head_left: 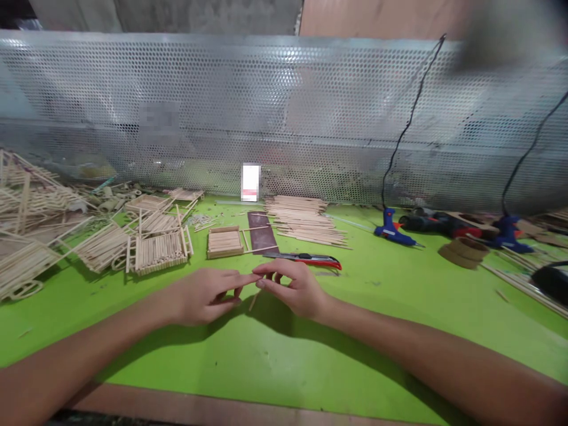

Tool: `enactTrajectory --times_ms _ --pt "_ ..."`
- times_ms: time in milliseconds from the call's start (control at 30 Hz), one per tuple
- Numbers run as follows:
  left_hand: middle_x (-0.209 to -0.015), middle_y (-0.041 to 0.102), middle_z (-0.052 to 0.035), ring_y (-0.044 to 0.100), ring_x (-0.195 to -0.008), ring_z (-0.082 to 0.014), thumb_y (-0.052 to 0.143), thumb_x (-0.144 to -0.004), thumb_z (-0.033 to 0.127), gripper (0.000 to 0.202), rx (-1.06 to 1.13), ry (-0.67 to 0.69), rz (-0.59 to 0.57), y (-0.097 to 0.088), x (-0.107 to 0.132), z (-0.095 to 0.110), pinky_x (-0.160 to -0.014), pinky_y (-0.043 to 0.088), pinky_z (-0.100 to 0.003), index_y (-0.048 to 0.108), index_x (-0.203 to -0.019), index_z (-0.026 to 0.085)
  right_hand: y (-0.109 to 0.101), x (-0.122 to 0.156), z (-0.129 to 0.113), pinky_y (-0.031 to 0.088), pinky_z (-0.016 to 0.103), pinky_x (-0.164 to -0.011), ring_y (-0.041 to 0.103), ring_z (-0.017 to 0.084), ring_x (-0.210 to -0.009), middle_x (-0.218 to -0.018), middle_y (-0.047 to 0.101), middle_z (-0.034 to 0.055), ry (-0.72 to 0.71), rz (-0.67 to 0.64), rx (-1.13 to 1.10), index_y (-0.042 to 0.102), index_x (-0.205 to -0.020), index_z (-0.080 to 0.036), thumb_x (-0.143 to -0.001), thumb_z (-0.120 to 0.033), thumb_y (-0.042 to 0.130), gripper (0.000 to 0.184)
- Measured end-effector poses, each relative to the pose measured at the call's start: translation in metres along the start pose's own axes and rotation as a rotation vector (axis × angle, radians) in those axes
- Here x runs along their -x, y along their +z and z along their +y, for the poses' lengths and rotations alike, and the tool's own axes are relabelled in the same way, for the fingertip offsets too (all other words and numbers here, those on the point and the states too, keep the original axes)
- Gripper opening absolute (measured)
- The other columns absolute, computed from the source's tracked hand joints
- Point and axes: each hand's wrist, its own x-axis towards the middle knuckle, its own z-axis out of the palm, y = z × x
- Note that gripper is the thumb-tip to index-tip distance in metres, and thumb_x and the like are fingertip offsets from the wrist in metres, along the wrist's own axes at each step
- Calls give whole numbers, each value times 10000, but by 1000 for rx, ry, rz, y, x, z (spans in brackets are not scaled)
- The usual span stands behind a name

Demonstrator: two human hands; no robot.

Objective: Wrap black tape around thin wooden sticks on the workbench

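My right hand (295, 288) is closed in a pinch over the green tabletop. From its fingertips a short thin wooden stick (252, 302) slants downward. My left hand (207, 296) has its index finger stretched out to meet the right fingertips, with the thumb apart below it and nothing visible in its grasp. Just beyond the hands lies a red and black utility knife (310, 258). Behind it are a small box frame made of sticks (225, 242), a dark flat strip (261, 232) and a pile of loose thin sticks (306, 219).
Stick-built pieces (160, 251) crowd the left side. Two blue glue guns, one nearer (393, 229) and one farther right (510, 234), trail black cords. A tape roll (464, 252) sits at right. A perforated metal panel (222, 118) borders the table's back.
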Motion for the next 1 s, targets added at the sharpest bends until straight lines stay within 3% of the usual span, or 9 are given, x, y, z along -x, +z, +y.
enactTrajectory --times_ms 267,500,700,1000 --pt "-972 705 -43 615 -736 -153 533 -987 177 549 56 -47 -43 -5 1 1 -669 460 -257 506 -1527 273 1 2 3 531 246 -551 682 149 -724 -876 775 57 -106 68 30 774 -1028 -195 -998 -441 675 267" --pt "-949 702 -49 606 -712 -145 521 -974 172 519 57 -12 -31 -6 2 -1 -633 437 -241 563 -1480 279 2 2 3 575 286 -623 684 157 -727 -842 761 40 -163 63 17 761 -998 -204 -994 -424 687 232" --pt "-958 706 -58 614 -739 -150 504 -985 180 502 34 -8 -31 -5 3 -2 -650 438 -250 572 -1472 284 1 2 3 558 255 -581 674 140 -694 -830 753 31 -206 71 14 757 -1000 -200 -979 -354 718 161" --pt "-953 697 -46 616 -760 -157 514 -993 185 503 -1 1 -27 -7 3 -2 -664 434 -258 570 -1477 310 2 2 1 546 232 -552 677 133 -677 -817 745 38 -159 40 8 748 -978 -192 -997 -415 682 233"
